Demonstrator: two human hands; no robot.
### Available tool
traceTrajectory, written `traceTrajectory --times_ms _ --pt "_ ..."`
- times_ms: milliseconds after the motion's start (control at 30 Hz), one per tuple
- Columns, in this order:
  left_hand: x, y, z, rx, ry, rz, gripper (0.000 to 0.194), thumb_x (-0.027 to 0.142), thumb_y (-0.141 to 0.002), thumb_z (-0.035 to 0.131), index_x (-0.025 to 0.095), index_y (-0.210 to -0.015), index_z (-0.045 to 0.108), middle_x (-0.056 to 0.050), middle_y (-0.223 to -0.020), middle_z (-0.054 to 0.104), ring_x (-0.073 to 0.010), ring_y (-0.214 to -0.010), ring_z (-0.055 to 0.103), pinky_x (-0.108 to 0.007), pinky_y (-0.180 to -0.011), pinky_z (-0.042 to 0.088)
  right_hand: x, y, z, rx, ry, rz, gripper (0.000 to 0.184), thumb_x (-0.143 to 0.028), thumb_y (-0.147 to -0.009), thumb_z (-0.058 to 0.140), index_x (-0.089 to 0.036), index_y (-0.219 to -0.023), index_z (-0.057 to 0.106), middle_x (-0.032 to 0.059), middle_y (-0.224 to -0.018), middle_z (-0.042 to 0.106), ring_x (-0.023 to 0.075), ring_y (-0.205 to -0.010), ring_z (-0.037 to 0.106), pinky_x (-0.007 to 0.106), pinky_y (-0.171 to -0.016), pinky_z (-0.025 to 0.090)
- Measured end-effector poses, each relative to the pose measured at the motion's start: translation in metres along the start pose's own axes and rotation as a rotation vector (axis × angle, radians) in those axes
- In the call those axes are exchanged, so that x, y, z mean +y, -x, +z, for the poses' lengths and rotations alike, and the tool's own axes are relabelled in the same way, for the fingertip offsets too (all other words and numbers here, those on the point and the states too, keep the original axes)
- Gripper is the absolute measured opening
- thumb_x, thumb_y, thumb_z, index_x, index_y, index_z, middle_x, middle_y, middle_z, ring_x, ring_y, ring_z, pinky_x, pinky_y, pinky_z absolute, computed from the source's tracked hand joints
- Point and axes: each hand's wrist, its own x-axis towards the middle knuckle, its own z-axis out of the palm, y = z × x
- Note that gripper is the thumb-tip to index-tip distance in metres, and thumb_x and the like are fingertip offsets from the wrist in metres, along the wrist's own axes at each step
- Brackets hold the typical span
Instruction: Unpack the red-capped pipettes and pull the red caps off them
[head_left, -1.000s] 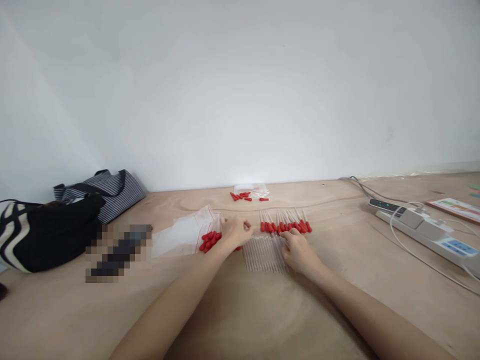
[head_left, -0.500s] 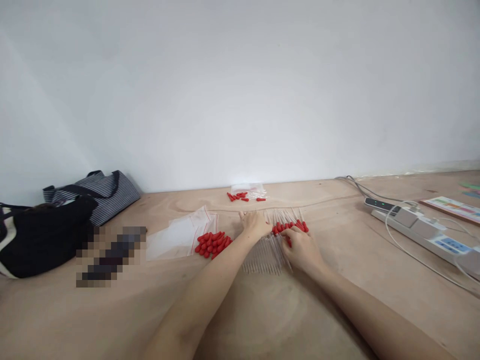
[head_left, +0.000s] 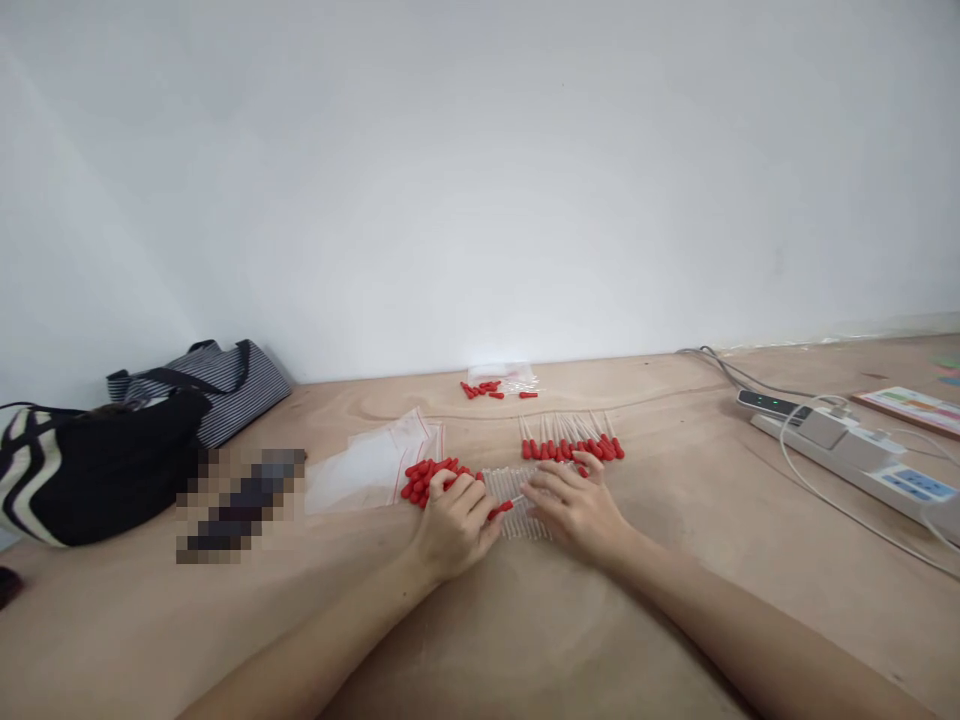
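My left hand point(head_left: 459, 525) is closed, with a red rubber bulb point(head_left: 500, 510) pinched between thumb and fingers. Opposite it, my right hand point(head_left: 576, 507) grips a thin clear tube point(head_left: 519, 498), most of it hidden by the fingers. The tube's end meets the bulb's narrow mouth; how deep it sits I cannot tell. Beneath both hands lies a row of clear tubes point(head_left: 517, 530). A heap of red bulbs point(head_left: 421, 478) is just left of my left hand. Behind my right hand, several droppers point(head_left: 551, 450) with red bulbs on clear tubes lie side by side.
Clear zip bags point(head_left: 367, 465) lie left of the heap. Near the wall are more red bulbs point(head_left: 480, 389) and a small bag point(head_left: 491, 375). A black bag point(head_left: 120, 470) and a striped bag point(head_left: 240, 390) stand left. A power strip point(head_left: 847, 460) with cables is at right.
My left hand has come back from the row of droppers towards me and now holds a red bulb. My right hand has shifted slightly left, bringing a tube to it.
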Motion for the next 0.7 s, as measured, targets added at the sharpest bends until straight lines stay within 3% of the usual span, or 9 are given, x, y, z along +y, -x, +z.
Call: traceTrajectory --times_ms 100,200,300,400,700 --pt "0.002 0.008 0.0 0.055 -0.006 0.04 0.017 0.025 -0.08 0.049 0.02 -0.067 0.059 0.001 -0.062 0.059 -0.0134 -0.067 0.051 -0.035 -0.078 0.027 -0.01 0.002 0.006 -0.001 0.025 -0.108 0.018 -0.017 -0.085 0.043 -0.022 -0.089 0.06 -0.0021 -0.065 0.06 0.0117 -0.077 0.052 0.038 -0.091 0.017" --pt "0.003 0.008 0.003 0.095 0.015 0.028 0.013 0.029 -0.079 0.051 0.022 -0.074 0.061 0.0 -0.071 0.063 -0.0156 -0.074 0.054 -0.037 -0.081 0.026 -0.013 0.003 0.008 0.0 0.059 -0.117 0.02 -0.015 -0.085 0.041 -0.02 -0.083 0.061 -0.0031 -0.057 0.055 0.0106 -0.067 0.049 0.037 -0.09 0.019" --pt "0.003 0.006 0.008 0.113 0.002 0.023 0.015 0.035 -0.079 0.053 0.026 -0.086 0.062 -0.002 -0.092 0.065 -0.0203 -0.091 0.053 -0.043 -0.088 0.022 -0.014 0.005 0.008 0.006 0.082 -0.108 0.02 -0.015 -0.085 0.041 -0.019 -0.082 0.061 -0.003 -0.058 0.055 0.0107 -0.066 0.047 0.036 -0.089 0.019" --pt "0.004 0.007 0.011 0.096 -0.031 0.035 0.01 0.032 -0.078 0.055 0.029 -0.083 0.063 -0.001 -0.105 0.062 -0.0216 -0.099 0.051 -0.047 -0.093 0.017 -0.015 0.005 0.008 -0.019 0.087 -0.112 0.02 -0.015 -0.084 0.041 -0.02 -0.081 0.06 -0.0028 -0.059 0.055 0.0109 -0.066 0.047 0.035 -0.089 0.018" --pt "0.008 0.008 0.006 0.142 -0.068 0.082 0.019 0.019 -0.079 0.051 0.028 -0.068 0.062 0.004 -0.106 0.063 -0.0195 -0.101 0.05 -0.048 -0.096 0.014 -0.012 0.002 -0.003 -0.154 0.037 -0.16 0.022 -0.01 -0.084 0.039 -0.021 -0.082 0.058 -0.0034 -0.056 0.055 0.0123 -0.068 0.044 0.037 -0.091 0.014"
